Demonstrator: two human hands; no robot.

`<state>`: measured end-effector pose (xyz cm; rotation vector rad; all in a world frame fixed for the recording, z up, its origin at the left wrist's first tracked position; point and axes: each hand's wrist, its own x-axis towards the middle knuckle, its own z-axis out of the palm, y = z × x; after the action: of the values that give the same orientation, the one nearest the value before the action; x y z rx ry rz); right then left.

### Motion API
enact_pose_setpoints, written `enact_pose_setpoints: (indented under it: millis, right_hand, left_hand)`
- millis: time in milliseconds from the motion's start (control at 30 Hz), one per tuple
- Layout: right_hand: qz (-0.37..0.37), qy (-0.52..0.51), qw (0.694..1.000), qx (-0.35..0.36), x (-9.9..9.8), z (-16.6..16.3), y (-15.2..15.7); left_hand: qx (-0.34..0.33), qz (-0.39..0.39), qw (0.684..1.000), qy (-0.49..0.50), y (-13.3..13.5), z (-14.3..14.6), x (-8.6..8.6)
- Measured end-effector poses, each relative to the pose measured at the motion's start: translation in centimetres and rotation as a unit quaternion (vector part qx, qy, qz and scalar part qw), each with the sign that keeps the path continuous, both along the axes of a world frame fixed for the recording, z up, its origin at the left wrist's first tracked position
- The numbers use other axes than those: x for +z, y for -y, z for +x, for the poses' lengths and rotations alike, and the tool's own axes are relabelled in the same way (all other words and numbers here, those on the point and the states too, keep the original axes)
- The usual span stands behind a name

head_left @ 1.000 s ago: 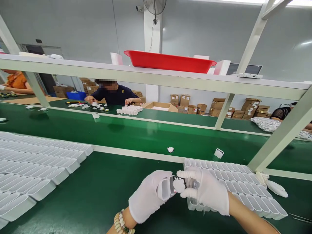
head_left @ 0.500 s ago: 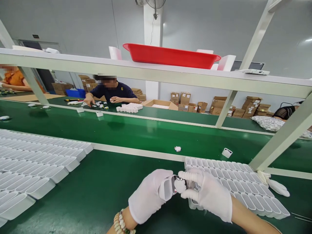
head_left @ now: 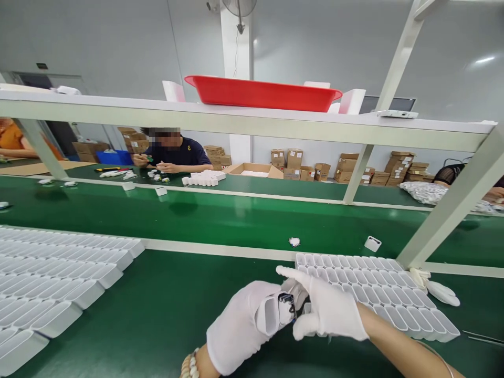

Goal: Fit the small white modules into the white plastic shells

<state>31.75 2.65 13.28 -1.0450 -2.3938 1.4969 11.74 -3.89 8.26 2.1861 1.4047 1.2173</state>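
Observation:
My left hand (head_left: 246, 320), in a white glove, is closed around a white plastic housing (head_left: 270, 316) whose hollow end faces me. Beside that hollow, also at my left fingers, sits a small white piece with black parts (head_left: 286, 308). My right hand (head_left: 328, 307), gloved too, is just right of the piece. Its thumb and index finger are spread apart, while the other fingers are partly hidden behind; whether they touch the piece is unclear. Rows of hollow white housings (head_left: 397, 296) stand behind and right of my right hand.
More white housings (head_left: 59, 310) fill the left side. A small white part (head_left: 294, 242) and a white case (head_left: 372, 243) lie on the green strip beyond the rail. A shelf (head_left: 236, 119) bearing a red tray (head_left: 260, 94) crosses above. A co-worker (head_left: 177, 152) sits opposite.
My right thumb and index finger have moved apart from their pinch on the small piece. The piece now shows more black beside the housing. The view has shifted slightly.

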Motion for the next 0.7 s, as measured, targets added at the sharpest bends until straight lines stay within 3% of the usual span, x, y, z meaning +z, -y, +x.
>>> enact_pose_setpoints:
  millis: [67, 167, 367, 467, 567, 633, 700]
  right_hand:
    - [-0.066, -0.035, 0.996, 0.051, -0.4, 0.0, -0.3]
    - [-0.130, -0.071, 0.988, 0.048, -0.9, -0.4, -0.4]
    - [-0.158, -0.181, 0.970, 0.039, -1.7, -1.3, 0.4]
    - [-0.150, -0.167, 0.974, 0.020, -1.9, -1.1, 0.9]
    - [-0.105, -0.070, 0.991, 0.035, -1.1, -0.9, -0.1]
    - [-0.024, 0.018, 0.999, 0.033, 0.0, -1.0, -2.4]
    - [0.051, 0.084, 0.995, -0.017, 1.2, -1.1, -5.9]
  left_hand:
    - [0.003, 0.027, 1.000, 0.004, 0.1, 0.2, -0.4]
    - [0.002, 0.071, 0.997, 0.015, 0.2, 0.5, -0.9]
    - [-0.032, 0.138, 0.988, 0.057, 0.3, 1.2, -0.7]
    - [-0.031, 0.162, 0.984, 0.065, 0.2, 1.3, -1.0]
    - [-0.018, 0.139, 0.988, 0.068, -0.1, 1.2, -1.3]
    - [-0.002, 0.115, 0.990, 0.079, -0.4, 0.9, -1.4]
    - [0.020, 0.092, 0.992, 0.088, -0.7, 0.5, -1.5]
